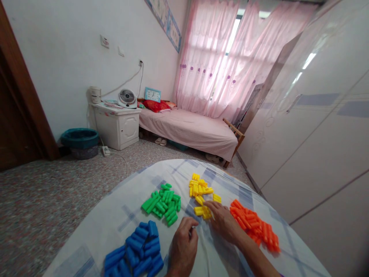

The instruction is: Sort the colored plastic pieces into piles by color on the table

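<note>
My right hand (pixel 223 221) reaches over the near end of the yellow pile, its fingers curved around a yellow plastic building block (pixel 206 212). Part of that block and some fingertips are hidden. More yellow blocks (pixel 198 187) lie just beyond, loosely heaped. My left hand (pixel 184 242) rests low in the middle of the view, fingers curled in, with nothing visible in them. To its left is a heap of blue blocks (pixel 144 246), and green blocks (pixel 163 204) lie farther up. Orange-red blocks (pixel 253 223) are piled right of my right hand.
A checked cloth covers the rounded table (pixel 112 223). Past it stand a pink-covered bed (pixel 187 125), a white cabinet (pixel 127 129) with a fan (pixel 127 97), and a teal-lined bin (pixel 80 144). A white wardrobe (pixel 311 154) lines the right side.
</note>
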{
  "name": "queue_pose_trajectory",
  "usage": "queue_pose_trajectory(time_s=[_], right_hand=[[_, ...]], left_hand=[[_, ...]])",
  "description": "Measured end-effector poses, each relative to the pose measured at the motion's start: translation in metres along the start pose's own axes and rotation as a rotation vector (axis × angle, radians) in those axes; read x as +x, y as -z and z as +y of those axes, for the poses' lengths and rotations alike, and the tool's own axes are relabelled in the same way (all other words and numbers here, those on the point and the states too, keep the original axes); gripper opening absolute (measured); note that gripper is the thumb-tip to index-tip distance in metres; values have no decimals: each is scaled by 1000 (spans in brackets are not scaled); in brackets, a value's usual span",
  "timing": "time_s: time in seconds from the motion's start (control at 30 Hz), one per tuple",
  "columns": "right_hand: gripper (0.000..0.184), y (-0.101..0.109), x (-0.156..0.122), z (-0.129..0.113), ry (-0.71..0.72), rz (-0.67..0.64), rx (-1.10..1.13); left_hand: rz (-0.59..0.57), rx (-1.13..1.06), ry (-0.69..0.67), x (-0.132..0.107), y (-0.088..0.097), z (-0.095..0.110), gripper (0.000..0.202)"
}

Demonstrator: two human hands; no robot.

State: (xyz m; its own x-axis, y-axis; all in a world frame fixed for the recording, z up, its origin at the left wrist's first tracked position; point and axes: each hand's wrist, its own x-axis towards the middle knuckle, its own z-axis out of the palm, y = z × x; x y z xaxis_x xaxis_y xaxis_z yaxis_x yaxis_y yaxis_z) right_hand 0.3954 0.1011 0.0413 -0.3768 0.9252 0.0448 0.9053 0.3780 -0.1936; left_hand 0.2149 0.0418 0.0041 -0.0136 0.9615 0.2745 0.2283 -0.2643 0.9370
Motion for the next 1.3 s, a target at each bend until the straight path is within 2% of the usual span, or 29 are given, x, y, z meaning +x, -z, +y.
queue_pose_trajectory(time_s=[0.13,0.33,0.5,0.63,0.73,0.9,0.97,1.17,1.3], right_hand=[[50,-4,2,-6,-1,-2,22],[41,8,-2,-4,38,130,139],[40,15,31,0,-143,356,251],[52,16,49,-3,-266,427,122],[43,17,33,-7,-275,357,-9],[36,14,-9,-12,-299,75,-150],[36,9,-17,-11,-320,12,-174],[34,-5,-18,-1,-318,57,-26],[33,4,-6,4,-344,162,191]], left_hand=[[-11,12,9,1,0,-3,26],[-16,25,15,0,-1,-2,27],[-47,55,25,-1,0,1,27],[-61,70,18,-1,0,2,28],[-66,82,24,-1,0,2,29],[-49,95,27,-2,0,5,30],[-41,94,23,-3,0,6,30],[-41,104,17,-3,0,5,30],[-40,105,16,-3,-1,5,30]])
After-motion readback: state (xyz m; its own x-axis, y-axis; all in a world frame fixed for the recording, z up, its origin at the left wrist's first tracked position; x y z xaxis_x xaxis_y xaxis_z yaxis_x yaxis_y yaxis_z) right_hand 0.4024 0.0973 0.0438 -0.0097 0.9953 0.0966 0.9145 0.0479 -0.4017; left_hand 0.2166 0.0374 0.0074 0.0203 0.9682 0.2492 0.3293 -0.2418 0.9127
